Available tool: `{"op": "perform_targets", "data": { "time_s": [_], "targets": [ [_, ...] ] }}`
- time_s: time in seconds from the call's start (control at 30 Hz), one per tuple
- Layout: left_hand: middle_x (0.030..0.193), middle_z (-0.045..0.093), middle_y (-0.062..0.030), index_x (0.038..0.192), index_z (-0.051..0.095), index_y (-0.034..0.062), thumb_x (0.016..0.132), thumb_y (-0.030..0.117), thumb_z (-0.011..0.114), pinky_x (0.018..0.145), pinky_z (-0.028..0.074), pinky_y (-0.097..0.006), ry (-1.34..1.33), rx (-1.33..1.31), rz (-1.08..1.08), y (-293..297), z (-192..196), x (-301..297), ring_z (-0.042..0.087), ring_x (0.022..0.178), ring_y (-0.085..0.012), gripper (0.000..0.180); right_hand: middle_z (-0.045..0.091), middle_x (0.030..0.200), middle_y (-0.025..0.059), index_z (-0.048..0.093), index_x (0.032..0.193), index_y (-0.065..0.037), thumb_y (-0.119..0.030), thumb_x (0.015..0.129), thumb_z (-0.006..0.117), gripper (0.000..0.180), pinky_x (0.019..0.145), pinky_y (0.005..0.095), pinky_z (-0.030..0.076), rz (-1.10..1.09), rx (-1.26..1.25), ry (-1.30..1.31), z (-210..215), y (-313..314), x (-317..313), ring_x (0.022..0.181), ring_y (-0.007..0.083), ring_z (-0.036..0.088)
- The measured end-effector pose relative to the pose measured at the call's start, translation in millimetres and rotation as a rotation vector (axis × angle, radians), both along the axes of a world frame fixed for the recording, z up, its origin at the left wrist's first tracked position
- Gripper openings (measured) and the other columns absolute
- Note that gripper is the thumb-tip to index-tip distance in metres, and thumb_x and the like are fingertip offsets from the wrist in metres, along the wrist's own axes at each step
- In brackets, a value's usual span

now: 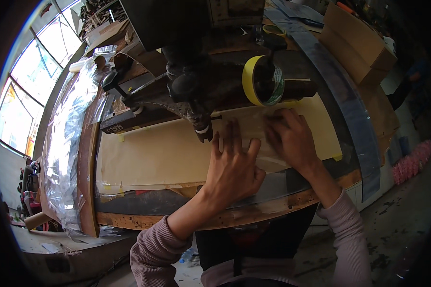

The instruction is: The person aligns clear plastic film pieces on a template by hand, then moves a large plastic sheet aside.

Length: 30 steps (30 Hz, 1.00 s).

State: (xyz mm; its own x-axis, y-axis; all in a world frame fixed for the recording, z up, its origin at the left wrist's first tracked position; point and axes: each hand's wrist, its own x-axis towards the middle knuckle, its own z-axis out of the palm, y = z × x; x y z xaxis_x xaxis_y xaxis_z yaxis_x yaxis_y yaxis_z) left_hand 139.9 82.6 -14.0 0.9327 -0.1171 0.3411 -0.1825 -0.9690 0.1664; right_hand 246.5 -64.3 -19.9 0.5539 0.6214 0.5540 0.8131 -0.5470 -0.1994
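A long cream sheet (153, 160) lies across the dark work board, under a black metal machine. My left hand (234, 165) rests on it just right of the machine's nose (203, 131), palm down with the fingers stretched forward. A thin see-through plastic film (273, 165) appears to lie on the sheet beneath both hands. My right hand (292, 138) is at the sheet's far right part, its fingers bent and drawn together. The fingertips are slightly blurred, and what they hold, if anything, cannot be made out.
A yellow tape roll (251, 81) hangs on the machine behind my right hand. A dark bar (143, 116) crosses the sheet's far edge. Crumpled clear plastic (64, 158) covers the left side. At right are a blue-grey strip (354, 115) and a cardboard box (354, 43).
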Motion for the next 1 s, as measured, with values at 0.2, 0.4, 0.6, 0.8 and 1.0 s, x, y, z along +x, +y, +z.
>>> {"op": "perform_targets", "data": {
  "time_s": [0.2, 0.4, 0.6, 0.8, 1.0],
  "targets": [
    [0.128, 0.039, -0.0412, 0.122, 0.05, -0.0007, 0.076, 0.031, 0.052, 0.102, 0.022, -0.064, -0.072, 0.029, 0.039, -4, -6, -1, 0.039, 0.125, -0.0477, 0.057, 0.057, 0.094, 0.007, 0.068, 0.088, -0.002, -0.011, 0.077, 0.066, 0.014, 0.077, 0.0363, 0.045, -0.006, 0.011, -0.006, 2, 2, -1, 0.092, 0.0232, 0.056],
    [0.129, 0.038, -0.0389, 0.129, 0.047, -0.0017, 0.079, 0.03, 0.049, 0.106, 0.019, -0.062, -0.047, 0.047, 0.071, -4, -6, 1, 0.039, 0.127, -0.044, 0.059, 0.057, 0.096, 0.0077, 0.068, 0.091, -0.002, -0.012, 0.079, 0.065, 0.016, 0.077, 0.0367, 0.044, 0.021, 0.017, 0.008, -1, 3, 3, 0.093, 0.0235, 0.055],
    [0.13, 0.036, -0.04, 0.129, 0.046, -0.0033, 0.08, 0.025, 0.048, 0.106, 0.025, -0.061, -0.046, -0.013, 0.079, 4, -11, 6, 0.036, 0.127, -0.0493, 0.057, 0.054, 0.099, 0.01, 0.067, 0.103, -0.002, -0.015, 0.084, 0.061, 0.023, 0.079, 0.0382, 0.042, 0.009, -0.002, 0.067, -4, 7, 3, 0.095, 0.0249, 0.052],
    [0.13, 0.035, -0.041, 0.129, 0.045, -0.0044, 0.08, 0.022, 0.047, 0.105, 0.029, -0.058, -0.063, -0.052, 0.058, 5, -10, 7, 0.034, 0.127, -0.0529, 0.056, 0.052, 0.1, 0.0123, 0.067, 0.102, -0.001, -0.014, 0.083, 0.061, 0.023, 0.08, 0.0402, 0.041, -0.013, -0.036, 0.077, -2, 6, 0, 0.097, 0.0271, 0.05],
    [0.13, 0.035, -0.0421, 0.128, 0.046, -0.0058, 0.078, 0.019, 0.049, 0.104, 0.034, -0.055, -0.062, -0.069, 0.042, 7, -10, 8, 0.034, 0.126, -0.0539, 0.055, 0.052, 0.1, 0.013, 0.067, 0.097, -0.001, -0.014, 0.082, 0.061, 0.021, 0.081, 0.0419, 0.041, -0.019, -0.033, 0.062, -4, 9, 2, 0.098, 0.0287, 0.05]
  ]
}}
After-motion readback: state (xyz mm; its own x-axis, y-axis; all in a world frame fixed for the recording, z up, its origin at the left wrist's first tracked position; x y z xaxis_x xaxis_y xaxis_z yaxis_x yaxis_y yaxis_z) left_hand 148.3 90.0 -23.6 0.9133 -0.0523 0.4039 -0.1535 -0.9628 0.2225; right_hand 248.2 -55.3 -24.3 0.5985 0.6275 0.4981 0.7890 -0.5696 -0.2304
